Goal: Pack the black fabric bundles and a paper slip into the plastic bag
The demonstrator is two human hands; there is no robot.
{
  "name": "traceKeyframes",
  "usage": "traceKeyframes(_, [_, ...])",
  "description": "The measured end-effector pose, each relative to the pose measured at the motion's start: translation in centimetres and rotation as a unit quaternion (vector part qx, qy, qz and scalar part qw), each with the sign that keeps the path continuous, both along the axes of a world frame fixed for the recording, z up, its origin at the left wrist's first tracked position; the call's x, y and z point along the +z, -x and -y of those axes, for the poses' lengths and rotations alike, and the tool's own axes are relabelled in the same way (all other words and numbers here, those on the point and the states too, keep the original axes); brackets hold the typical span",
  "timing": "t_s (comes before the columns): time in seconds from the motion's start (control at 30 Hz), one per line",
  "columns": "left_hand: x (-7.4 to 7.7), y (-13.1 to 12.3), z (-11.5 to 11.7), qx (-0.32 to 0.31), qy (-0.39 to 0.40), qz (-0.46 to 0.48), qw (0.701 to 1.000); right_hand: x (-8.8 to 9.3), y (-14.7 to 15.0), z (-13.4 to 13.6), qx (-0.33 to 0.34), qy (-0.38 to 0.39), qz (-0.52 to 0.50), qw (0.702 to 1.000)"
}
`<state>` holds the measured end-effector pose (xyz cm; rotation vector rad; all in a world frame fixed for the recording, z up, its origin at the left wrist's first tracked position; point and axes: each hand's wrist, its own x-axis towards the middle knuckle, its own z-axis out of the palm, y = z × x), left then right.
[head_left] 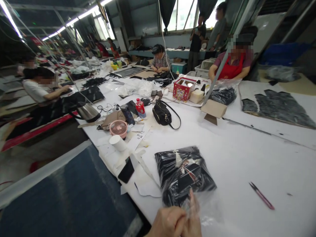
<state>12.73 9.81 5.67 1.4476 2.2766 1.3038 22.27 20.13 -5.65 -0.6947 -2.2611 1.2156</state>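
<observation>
A clear plastic bag (182, 174) stuffed with black fabric pieces lies on the white table (247, 158) straight in front of me. Both of my hands sit close together at the bottom edge of the view. My left hand (166, 223) is curled, with its fingers closed on the loose near end of the bag. My right hand (194, 214) is pressed against it, one finger raised along the crinkled plastic, and it pinches the same end. Only the upper parts of the hands show.
Pink thread snips (261, 196) lie to the right. A black phone (126, 171), a white roll (118, 143), a pink fan (118, 128) and a black handbag (162, 114) lie to the left and ahead. Several people sit and stand round the far tables.
</observation>
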Motion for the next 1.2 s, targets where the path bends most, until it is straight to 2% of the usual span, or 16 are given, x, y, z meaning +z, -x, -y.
traceKeyframes(0.07, [0.3, 0.0, -0.2, 0.001, -0.019, -0.014, 1.0, 0.9, -1.0, -0.5, 0.042, -0.137, -0.007, 0.99])
traceKeyframes(0.13, [0.5, -0.1, -0.4, 0.005, -0.033, -0.027, 0.999, 2.1, -1.1, -1.0, 0.094, -0.268, -0.005, 0.959])
traceKeyframes(0.2, [0.7, 0.0, -0.5, 0.009, -0.043, -0.038, 0.998, 3.2, -0.3, -1.4, 0.124, -0.333, -0.003, 0.935])
traceKeyframes(0.27, [0.9, 0.1, -0.6, 0.007, -0.049, -0.053, 0.997, 4.1, 1.0, -1.8, 0.143, -0.367, -0.011, 0.919])
traceKeyframes(0.43, [1.4, 0.9, -0.6, 0.006, -0.047, -0.1, 0.994, 4.7, 4.3, -2.5, 0.158, -0.42, 0.02, 0.894])
traceKeyframes(0.6, [0.0, 0.4, -1.0, -0.015, -0.064, -0.141, 0.988, 4.6, 6.3, -2.2, 0.161, -0.453, -0.007, 0.877])
traceKeyframes(0.7, [-0.5, 0.0, -1.0, -0.023, -0.067, -0.156, 0.985, 4.6, 7.6, -1.4, 0.161, -0.444, -0.011, 0.881])
traceKeyframes(0.8, [-0.2, 0.0, -0.5, -0.027, -0.047, -0.106, 0.993, 4.6, 8.3, -1.0, 0.136, -0.418, -0.029, 0.898])
traceKeyframes(0.9, [0.0, 0.0, 0.3, -0.006, -0.026, -0.018, 0.999, 4.5, 7.7, -1.6, 0.135, -0.396, -0.052, 0.907])
traceKeyframes(1.03, [-0.9, -0.7, 0.9, 0.015, -0.012, 0.049, 0.999, 4.2, 5.1, -2.7, 0.146, -0.388, -0.084, 0.906])
traceKeyframes(1.1, [-1.4, -1.0, 1.1, 0.022, 0.015, 0.054, 0.998, 4.0, 3.8, -3.0, 0.162, -0.419, -0.076, 0.89])
traceKeyframes(1.2, [-1.8, -1.2, 1.7, 0.059, 0.083, 0.042, 0.994, 4.2, 3.0, -2.9, 0.176, -0.504, -0.05, 0.844])
